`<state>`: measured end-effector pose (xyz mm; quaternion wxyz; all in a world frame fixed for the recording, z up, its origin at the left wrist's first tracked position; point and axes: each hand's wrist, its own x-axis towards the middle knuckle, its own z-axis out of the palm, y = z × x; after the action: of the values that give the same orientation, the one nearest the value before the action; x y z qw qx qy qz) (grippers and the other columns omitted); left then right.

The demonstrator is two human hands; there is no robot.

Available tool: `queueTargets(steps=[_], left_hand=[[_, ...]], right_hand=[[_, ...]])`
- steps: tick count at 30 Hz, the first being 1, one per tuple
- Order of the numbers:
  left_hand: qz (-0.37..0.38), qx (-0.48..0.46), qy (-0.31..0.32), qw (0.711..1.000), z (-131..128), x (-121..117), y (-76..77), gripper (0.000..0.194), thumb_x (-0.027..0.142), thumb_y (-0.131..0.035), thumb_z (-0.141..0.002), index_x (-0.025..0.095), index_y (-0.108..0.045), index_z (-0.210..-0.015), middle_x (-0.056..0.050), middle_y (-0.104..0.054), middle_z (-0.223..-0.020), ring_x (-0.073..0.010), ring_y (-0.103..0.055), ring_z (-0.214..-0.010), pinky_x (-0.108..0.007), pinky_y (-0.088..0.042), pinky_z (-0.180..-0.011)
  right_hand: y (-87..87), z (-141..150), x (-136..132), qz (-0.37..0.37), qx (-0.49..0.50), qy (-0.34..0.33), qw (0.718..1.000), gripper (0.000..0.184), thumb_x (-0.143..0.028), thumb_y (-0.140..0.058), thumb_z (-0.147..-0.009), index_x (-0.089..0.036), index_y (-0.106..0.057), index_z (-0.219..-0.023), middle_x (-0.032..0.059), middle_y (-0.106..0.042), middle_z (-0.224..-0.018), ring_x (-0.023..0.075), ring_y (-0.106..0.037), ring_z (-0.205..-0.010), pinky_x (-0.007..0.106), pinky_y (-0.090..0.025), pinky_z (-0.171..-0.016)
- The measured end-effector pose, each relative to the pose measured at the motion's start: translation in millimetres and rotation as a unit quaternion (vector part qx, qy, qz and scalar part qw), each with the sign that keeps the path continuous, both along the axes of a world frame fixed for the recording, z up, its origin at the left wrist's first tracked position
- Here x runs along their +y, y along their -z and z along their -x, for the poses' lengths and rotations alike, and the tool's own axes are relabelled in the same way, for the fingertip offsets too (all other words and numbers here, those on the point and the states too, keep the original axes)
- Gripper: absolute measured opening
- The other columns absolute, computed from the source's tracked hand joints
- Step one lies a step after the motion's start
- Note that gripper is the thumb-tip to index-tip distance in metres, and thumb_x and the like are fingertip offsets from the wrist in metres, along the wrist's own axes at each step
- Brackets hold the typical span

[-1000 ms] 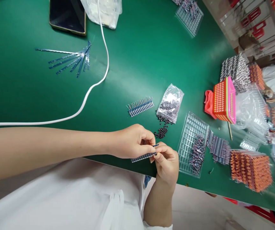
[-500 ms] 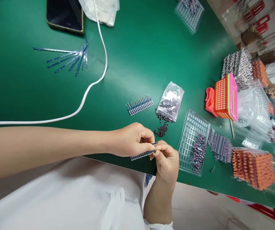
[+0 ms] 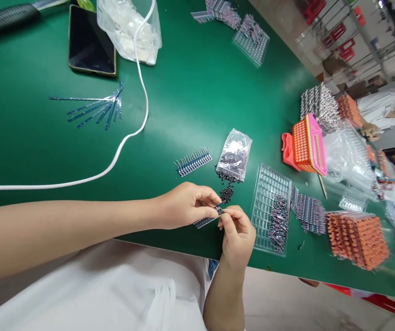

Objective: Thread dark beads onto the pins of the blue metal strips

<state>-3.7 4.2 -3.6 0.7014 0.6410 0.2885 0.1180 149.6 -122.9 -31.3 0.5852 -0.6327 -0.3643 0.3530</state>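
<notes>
My left hand is closed on a narrow dark strip of small circuit boards, thumb below and fingers above it. At the strip's right end, the thumb and forefinger of my right hand are pinched together; whatever tiny thing they hold is hidden. Just beyond my fingers lies a small heap of black bead-like parts. They trail from a clear plastic bag with more inside. A second board strip, with thin wire legs standing up from it, rests left of the bag.
A clear compartment tray with wired parts is right of my hands. Beyond it are bundled boards, orange stacks and a basket. A white cable, fanned blue strips and a phone lie left.
My view has shifted, so more of the table's far side shows. Both hands stay together at the strip, whose held end has tilted slightly upward.
</notes>
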Motion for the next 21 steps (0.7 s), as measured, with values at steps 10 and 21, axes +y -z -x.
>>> queueTargets(steps=[10, 21], left_hand=[[-0.086, 0.009, 0.047, 0.995, 2, 3, -2.3, 0.023, 0.033, -0.054, -0.090, 0.016, -0.070, -0.090, -0.002, -0.069, -0.077, -0.0156, -0.057, -0.070, -0.025, -0.041, -0.063], [-0.105, -0.011, 0.108, 0.988, 5, 4, -11.5, 0.022, 0.034, -0.050, -0.093, 0.017, -0.064, -0.090, 0.000, -0.062, -0.077, -0.0145, -0.051, -0.069, -0.025, -0.039, -0.064]], right_hand=[[1.1, -2, 1, -0.002, 0.071, -0.018, 0.997, 0.004, -0.026, -0.072, -0.085, -0.022, -0.071, -0.085, -0.0018, -0.057, -0.079, 0.0084, -0.053, -0.060, 0.023, -0.041, -0.055], [0.9, -3, 2, 0.018, 0.116, -0.029, 0.993, 0.013, -0.033, -0.074, -0.082, -0.021, -0.071, -0.082, -0.0014, -0.057, -0.077, 0.0077, -0.050, -0.055, 0.022, -0.038, -0.050]])
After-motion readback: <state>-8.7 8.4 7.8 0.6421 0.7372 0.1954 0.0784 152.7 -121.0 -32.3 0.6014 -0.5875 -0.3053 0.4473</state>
